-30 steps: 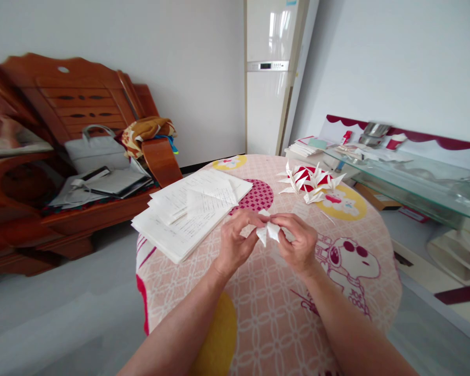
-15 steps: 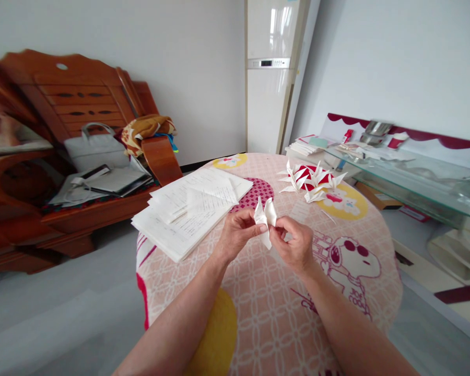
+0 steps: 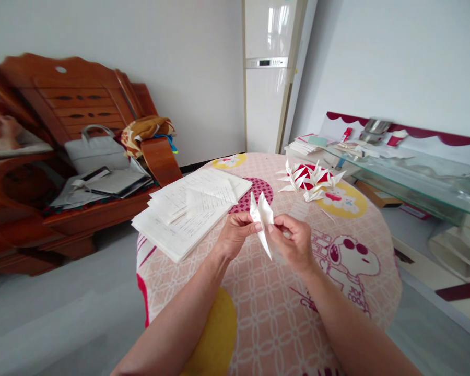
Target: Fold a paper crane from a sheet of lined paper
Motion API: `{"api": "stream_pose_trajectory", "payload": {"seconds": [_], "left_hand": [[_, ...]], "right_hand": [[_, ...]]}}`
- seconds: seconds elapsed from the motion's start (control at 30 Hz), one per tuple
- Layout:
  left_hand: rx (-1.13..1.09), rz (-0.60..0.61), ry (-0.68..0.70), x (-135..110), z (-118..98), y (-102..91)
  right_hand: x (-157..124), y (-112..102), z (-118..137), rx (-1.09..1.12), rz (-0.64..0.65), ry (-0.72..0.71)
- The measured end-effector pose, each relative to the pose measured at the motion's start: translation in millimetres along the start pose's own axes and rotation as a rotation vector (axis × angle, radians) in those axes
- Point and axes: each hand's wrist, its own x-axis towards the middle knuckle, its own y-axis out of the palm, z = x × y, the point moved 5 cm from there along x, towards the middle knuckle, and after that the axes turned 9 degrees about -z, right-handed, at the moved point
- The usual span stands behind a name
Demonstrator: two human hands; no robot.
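A partly folded white paper crane (image 3: 263, 216) is held up over the round table, with points sticking up and one long point hanging down. My left hand (image 3: 237, 234) pinches its left side between thumb and fingers. From the right, my right hand (image 3: 295, 239) grips the opposite side, its fingertips pressed to the paper. Beyond my hands, several finished white paper cranes (image 3: 315, 183) sit grouped on the tablecloth. To the left lies a stack of handwritten paper sheets (image 3: 184, 214), some loose and askew on top.
A pink patterned cloth (image 3: 266, 318) covers the table. At left stands a wooden bench (image 3: 90, 104) with a grey bag (image 3: 92, 149) and a bare foot at its far end. On the right is a glass shelf (image 3: 415, 177) with assorted items; a tall white cabinet unit (image 3: 266, 104) stands behind.
The folded paper has been turned and its points have shifted: the lower one now reaches further down, and the upper ones stand narrower and taller. Both hands keep their pinch.
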Motion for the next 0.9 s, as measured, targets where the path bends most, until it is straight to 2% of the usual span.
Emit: {"api": "stream_pose_trajectory", "payload": {"seconds": [0.13,0.3,0.63,0.9], "left_hand": [[-0.079,0.015,-0.124,-1,4,3.8],[-0.144,0.041,-0.199,-4,9,5.9],[-0.230,0.170,-0.291,-7,17,12.1],[-0.268,0.196,-0.322,-9,19,14.4]], "right_hand": [[-2,2,-7,0.167,0.032,0.167],[-3,2,-7,0.252,0.040,0.251],[-1,3,-4,0.327,0.071,0.319],[-1,6,-7,0.394,0.080,0.372]]}}
